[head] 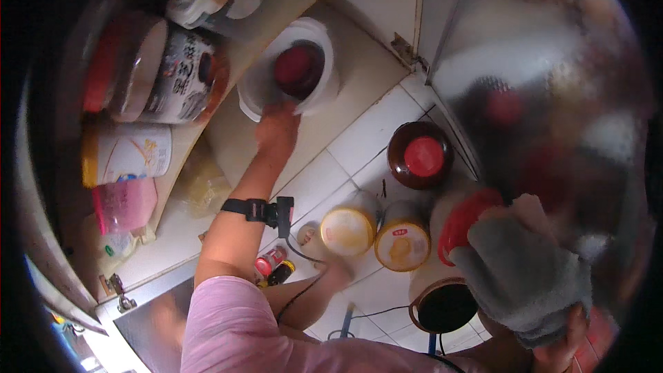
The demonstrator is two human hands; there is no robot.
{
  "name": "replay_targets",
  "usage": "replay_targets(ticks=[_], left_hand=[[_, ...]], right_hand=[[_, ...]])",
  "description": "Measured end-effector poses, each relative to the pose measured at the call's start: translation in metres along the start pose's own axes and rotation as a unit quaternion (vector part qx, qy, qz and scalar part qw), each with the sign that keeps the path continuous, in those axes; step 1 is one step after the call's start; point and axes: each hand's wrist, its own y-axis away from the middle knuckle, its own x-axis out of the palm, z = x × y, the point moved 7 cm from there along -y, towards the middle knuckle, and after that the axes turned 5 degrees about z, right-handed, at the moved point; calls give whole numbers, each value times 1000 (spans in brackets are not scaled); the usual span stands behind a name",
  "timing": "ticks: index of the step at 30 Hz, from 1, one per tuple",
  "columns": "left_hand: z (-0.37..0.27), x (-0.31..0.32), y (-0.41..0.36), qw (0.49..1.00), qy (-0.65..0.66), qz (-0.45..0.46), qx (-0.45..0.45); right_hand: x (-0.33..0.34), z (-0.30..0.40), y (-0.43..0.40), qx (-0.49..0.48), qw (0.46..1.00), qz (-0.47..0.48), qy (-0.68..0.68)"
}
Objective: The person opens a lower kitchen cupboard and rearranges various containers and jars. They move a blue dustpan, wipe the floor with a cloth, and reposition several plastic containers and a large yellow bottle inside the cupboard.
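Inside the low cabinet stands a white plastic bucket [331, 62], its mouth facing me. A dark round jar with a red lid [292, 68] sits in it. My left hand [279, 122] is closed at the bucket's near rim; its fingertips are blurred and partly hidden. A black strap with a small device [269, 215] circles that forearm. At the lower right my right hand [567, 336] holds a bunched grey cloth [523, 264], which hangs in front of a red-lidded container [466, 223].
On the tiled floor [386, 119] stand a brown jar with a red cap [420, 155], two yellow-rimmed canisters [348, 231] and small cans [272, 260]. The shelf [248, 67] at left carries a large labelled jar [181, 75] and a white tub [137, 153]. An open cabinet door [450, 26] stands right.
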Motion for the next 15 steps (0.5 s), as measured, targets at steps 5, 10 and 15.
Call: replay_targets(ticks=[5,10,15], left_hand=[[4,3,44,997,-10,-63,33],[4,17,66,994,-76,-56,46],[19,-15,143,996,85,19,-7]], right_hand=[[57,55,-51,145,756,124,-626],[59,74,-59,86,747,151,-642],[61,71,-65,86,740,129,-654]])
